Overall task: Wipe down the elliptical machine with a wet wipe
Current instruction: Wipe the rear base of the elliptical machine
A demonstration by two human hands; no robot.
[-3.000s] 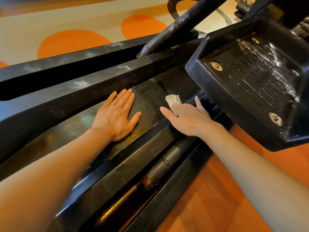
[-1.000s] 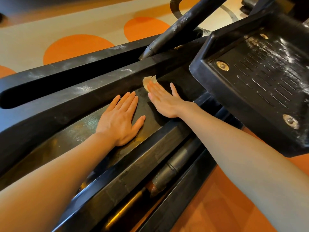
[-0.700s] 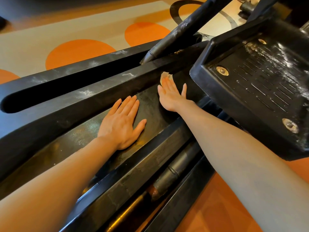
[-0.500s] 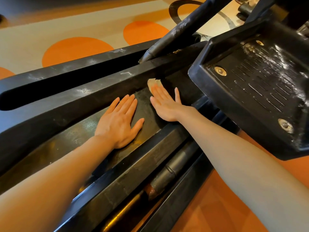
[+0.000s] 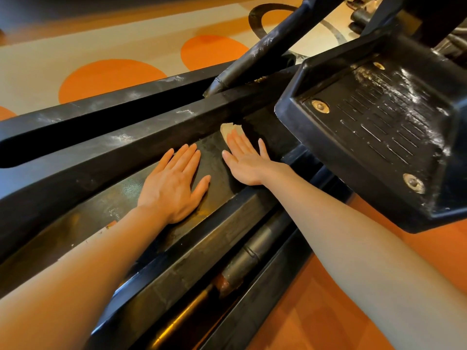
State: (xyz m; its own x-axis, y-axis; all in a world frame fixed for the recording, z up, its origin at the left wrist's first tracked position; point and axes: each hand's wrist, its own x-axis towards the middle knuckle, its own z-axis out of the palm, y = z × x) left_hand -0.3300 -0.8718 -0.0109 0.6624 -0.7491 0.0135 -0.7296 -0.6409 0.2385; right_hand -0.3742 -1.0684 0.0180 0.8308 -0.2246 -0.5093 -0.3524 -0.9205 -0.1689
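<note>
Currently right hand [image 5: 246, 161], fingers flat, presses wet wipe [image 5: 226, 129] at fingertips, beside pedal [image 5: 379, 132]; rail [image 5: 141, 198] runs diagonally; left hand [image 5: 171, 185] flat, farther from pedal.

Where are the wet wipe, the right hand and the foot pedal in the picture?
wet wipe [image 5: 226, 128]: head view, the pale edge showing past the fingertips.
right hand [image 5: 246, 161]: head view, the back of the hand.
foot pedal [image 5: 384, 122]: head view, its ribbed tread surface.

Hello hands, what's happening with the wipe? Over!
Left hand flat on the black rail. Right hand pressing the wet wipe with straight fingers. Foot pedal overhangs close ahead.
</note>
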